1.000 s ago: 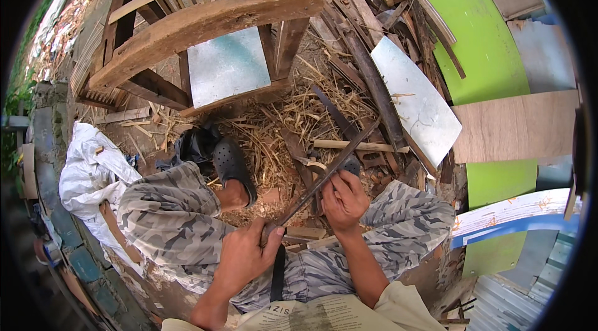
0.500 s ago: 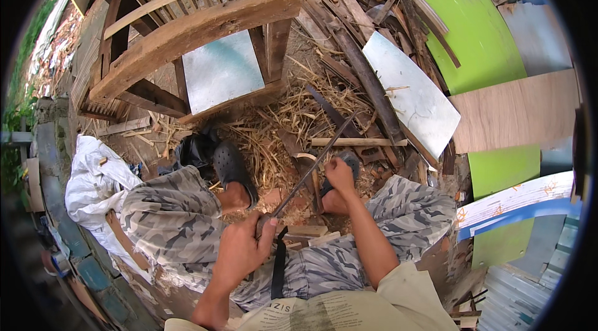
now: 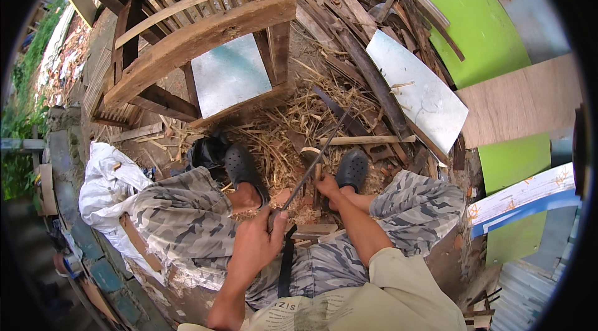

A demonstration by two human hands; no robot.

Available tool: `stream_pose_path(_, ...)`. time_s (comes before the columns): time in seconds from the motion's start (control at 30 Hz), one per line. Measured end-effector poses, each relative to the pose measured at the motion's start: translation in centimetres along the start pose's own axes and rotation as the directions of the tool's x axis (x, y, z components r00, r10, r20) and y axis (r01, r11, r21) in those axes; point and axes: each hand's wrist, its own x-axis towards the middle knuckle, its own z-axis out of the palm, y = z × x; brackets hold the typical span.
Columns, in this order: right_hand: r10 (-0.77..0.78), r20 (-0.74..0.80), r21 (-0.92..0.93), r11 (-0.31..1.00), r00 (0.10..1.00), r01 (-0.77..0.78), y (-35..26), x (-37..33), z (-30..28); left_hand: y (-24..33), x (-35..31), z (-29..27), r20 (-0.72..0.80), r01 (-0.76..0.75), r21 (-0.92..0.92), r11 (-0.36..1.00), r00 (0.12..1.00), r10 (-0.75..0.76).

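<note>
My left hand [image 3: 258, 237] is closed round the grip end of a long, narrow dark blade [image 3: 311, 167], which slants up and away to the right. Beyond and to the right, my right hand [image 3: 328, 186] has its fingers closed at the lower part of a short upright wooden stick [image 3: 318, 172]. A pale, curved wooden piece [image 3: 309, 152] shows at the stick's top, close beside the blade; whether the two are joined I cannot tell. Both hands are between my knees, above wood shavings [image 3: 280, 134].
A wooden chair frame [image 3: 205, 32] lies ahead on the left. Scrap timber [image 3: 364, 72] and a whitish sheet [image 3: 423, 94] lie ahead right. Green panels [image 3: 479, 19] and plywood [image 3: 520, 100] flank the right. A white sack [image 3: 106, 181] rests by a block wall [image 3: 93, 250] at left.
My right hand has come down and left, from above my right shoe to the wooden stick. The left hand keeps its hold on the blade. The whole view has shifted slightly.
</note>
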Motion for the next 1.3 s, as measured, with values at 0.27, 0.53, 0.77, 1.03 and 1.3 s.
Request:
stream_pose_path(0.27, 0.23, 0.077, 0.577, 0.783, 0.97, -0.231, -5.9, -4.4, -7.0, -0.2, -0.7, 0.8, -0.037, 0.014, -0.01, 1.0, 0.999, -0.014)
stream_pose_path(0.53, -0.313, -0.593, 0.398, 0.687, 0.742, 0.608, -12.3, -20.9, -18.4, 0.0, -1.1, 0.8, -0.06, -0.029, 0.014, 0.999, 0.998, 0.029)
stream_pose_path(0.77, -0.664, -0.442, -0.13, 0.712, 0.603, 0.69, -12.2, -30.3, -19.0, -0.1, -1.0, 0.0, -0.049, -0.015, 0.028, 1.0, 0.999, 0.016)
stream_pose_path(1.03, -0.627, -0.498, 0.01, 0.686, 0.599, 0.727, -13.8, -33.9, -19.0, -0.2, -0.9, -1.1, -0.088, -0.063, 0.047, 0.997, 0.994, 0.067)
stream_pose_path(1.3, -0.729, -0.388, -0.323, 0.681, 0.564, 0.658, -12.2, -30.6, -17.7, 0.3, -0.4, -1.5, -0.022, -0.061, 0.078, 0.995, 0.998, 0.063)
